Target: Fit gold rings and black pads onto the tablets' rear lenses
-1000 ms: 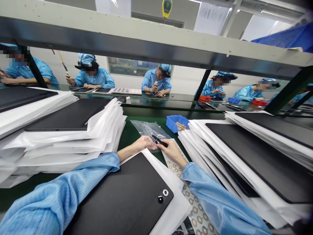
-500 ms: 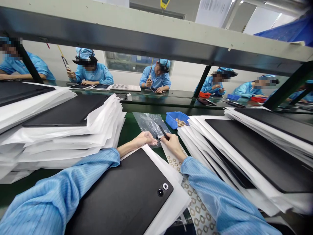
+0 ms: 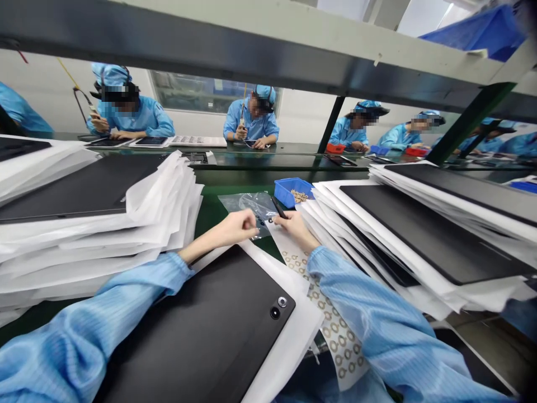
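Observation:
My right hand (image 3: 296, 228) is closed around a slim black pen-shaped tool (image 3: 278, 206). A small dark ring (image 3: 271, 220) shows at its fingertips. To its left, my left hand (image 3: 240, 228) has curled fingers with the thumb close to them; whatever they may hold is too small or hidden. Behind both hands lies a clear plastic bag (image 3: 235, 201) with small dark pieces in it. In front of me a black tablet back panel (image 3: 188, 330) with two round camera rings rests on white paper (image 3: 308, 313). A sheet of ring stickers (image 3: 335, 336) runs under my right forearm.
Stacks of black panels between white paper stand at left (image 3: 163, 224) and right (image 3: 331, 240). A blue bin (image 3: 289, 193) holds small tan pieces. A shelf (image 3: 251, 50) crosses overhead. Several co-workers in blue sit at the bench opposite.
My left hand has drawn back to the left, away from the right hand and the bag. My right hand still holds the black tool. The camera view has shifted right and down.

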A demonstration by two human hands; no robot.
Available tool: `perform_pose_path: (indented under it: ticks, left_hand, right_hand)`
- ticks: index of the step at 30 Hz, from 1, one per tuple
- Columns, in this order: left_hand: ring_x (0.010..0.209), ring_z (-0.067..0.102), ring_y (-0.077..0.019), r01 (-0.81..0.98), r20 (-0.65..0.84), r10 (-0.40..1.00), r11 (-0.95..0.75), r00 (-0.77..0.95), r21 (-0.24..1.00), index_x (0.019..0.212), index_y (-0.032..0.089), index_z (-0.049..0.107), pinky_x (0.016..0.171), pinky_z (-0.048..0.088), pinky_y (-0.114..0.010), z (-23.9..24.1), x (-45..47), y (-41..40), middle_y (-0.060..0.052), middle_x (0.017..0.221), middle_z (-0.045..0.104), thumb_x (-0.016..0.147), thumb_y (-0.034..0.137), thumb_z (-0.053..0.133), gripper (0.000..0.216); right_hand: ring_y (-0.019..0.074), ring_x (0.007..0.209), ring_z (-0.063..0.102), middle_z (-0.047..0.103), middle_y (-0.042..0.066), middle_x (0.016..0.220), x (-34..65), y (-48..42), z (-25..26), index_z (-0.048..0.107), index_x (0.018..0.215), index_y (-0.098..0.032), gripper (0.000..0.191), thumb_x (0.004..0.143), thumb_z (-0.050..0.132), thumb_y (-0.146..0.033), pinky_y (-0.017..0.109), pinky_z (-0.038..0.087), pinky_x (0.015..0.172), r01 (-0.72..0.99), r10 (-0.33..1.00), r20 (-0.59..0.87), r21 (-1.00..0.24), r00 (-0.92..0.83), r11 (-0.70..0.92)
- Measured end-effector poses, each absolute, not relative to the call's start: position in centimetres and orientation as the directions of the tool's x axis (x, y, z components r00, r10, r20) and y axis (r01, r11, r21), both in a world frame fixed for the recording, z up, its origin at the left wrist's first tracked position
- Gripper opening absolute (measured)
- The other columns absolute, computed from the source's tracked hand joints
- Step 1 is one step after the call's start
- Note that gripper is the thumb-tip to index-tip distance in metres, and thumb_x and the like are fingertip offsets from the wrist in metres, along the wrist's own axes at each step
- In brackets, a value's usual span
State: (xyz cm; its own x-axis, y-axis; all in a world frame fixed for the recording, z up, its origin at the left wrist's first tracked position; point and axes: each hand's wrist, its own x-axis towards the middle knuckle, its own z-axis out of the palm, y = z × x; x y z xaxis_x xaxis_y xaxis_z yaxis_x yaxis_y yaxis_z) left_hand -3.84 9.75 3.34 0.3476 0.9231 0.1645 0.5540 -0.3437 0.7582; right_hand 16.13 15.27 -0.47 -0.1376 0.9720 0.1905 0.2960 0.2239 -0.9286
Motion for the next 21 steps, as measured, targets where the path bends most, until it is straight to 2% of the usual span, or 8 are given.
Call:
perform_pose_path:
  ticks: [2,3,5,7,11,15,21]
  left_hand:
    - [0.059,0.043,-0.0103,0.529,0.04,0.773,-0.47,0.634,0.706,0.067,0.016,0.052,0.057,0.033,-0.023,4.4,-3.3,7.1,0.005,0.064,0.048,0.069,0.024,0.066,0.016]
    - [0.06,0.043,-0.0104,0.507,-0.009,0.654,-0.579,0.757,0.639,0.068,0.016,0.053,0.058,0.033,-0.023,4.6,-3.1,5.8,0.004,0.066,0.049,0.074,0.027,0.062,0.015]
    - [0.069,0.046,-0.0119,0.449,-0.042,0.508,-0.716,0.86,0.535,0.072,0.016,0.053,0.064,0.034,-0.023,4.4,-2.9,4.0,0.001,0.075,0.051,0.081,0.029,0.057,0.017]
    - [0.076,0.046,-0.0133,0.398,0.017,0.465,-0.775,0.885,0.49,0.071,0.016,0.051,0.07,0.034,-0.024,3.5,-2.8,3.5,-0.001,0.08,0.05,0.085,0.029,0.054,0.019]
    - [0.072,0.043,-0.0136,0.284,0.147,0.417,-0.798,0.897,0.531,0.066,0.016,0.05,0.07,0.031,-0.025,1.4,-2.4,4.8,0.001,0.068,0.049,0.085,0.027,0.054,0.022]
    - [0.068,0.041,-0.0129,0.25,0.198,0.413,-0.799,0.889,0.547,0.064,0.017,0.049,0.068,0.03,-0.026,1.0,-2.2,5.6,0.003,0.064,0.048,0.084,0.025,0.056,0.023]
    - [0.068,0.043,-0.0128,0.255,0.172,0.42,-0.777,0.891,0.575,0.064,0.017,0.05,0.069,0.03,-0.027,1.4,-2.1,5.4,0.003,0.064,0.05,0.082,0.023,0.056,0.021]
  right_hand:
    - [0.0069,0.048,0.034,0.046,-0.003,0.047,16.4,13.5,2.2,0.057,0.056,-0.013,0.019,0.063,0.062,-0.029,0.024,0.024,0.048,0.319,0.971,0.189,-0.92,-0.148,0.228]
    - [0.0072,0.049,0.036,0.049,-0.003,0.049,16.8,12.3,3.5,0.06,0.057,-0.012,0.015,0.062,0.064,-0.026,0.023,0.026,0.049,0.334,0.969,0.183,-0.914,-0.169,0.231]
    - [0.0084,0.052,0.042,0.053,-0.001,0.052,17.5,9.2,5.7,0.062,0.056,-0.012,0.011,0.062,0.064,-0.021,0.023,0.029,0.052,0.424,0.941,0.16,-0.861,-0.299,0.281]
    - [0.0102,0.056,0.047,0.057,0.0,0.057,18.2,5.8,6.5,0.064,0.061,-0.013,0.009,0.065,0.063,-0.02,0.024,0.033,0.054,0.462,0.912,0.078,-0.843,-0.403,0.277]
    - [0.0086,0.053,0.044,0.052,-0.001,0.057,18.8,0.1,4.0,0.06,0.064,-0.013,0.016,0.072,0.063,-0.026,0.022,0.033,0.051,0.412,0.891,-0.143,-0.91,-0.43,0.053]
    - [0.0061,0.051,0.036,0.046,-0.003,0.057,18.9,-1.8,0.6,0.058,0.069,-0.013,0.021,0.076,0.064,-0.032,0.021,0.028,0.048,0.307,0.931,-0.174,-0.949,-0.322,-0.071]
    - [0.0073,0.053,0.036,0.046,-0.002,0.058,18.1,-1.1,0.5,0.059,0.069,-0.013,0.021,0.074,0.064,-0.033,0.022,0.027,0.049,0.332,0.932,-0.185,-0.94,-0.311,-0.076]
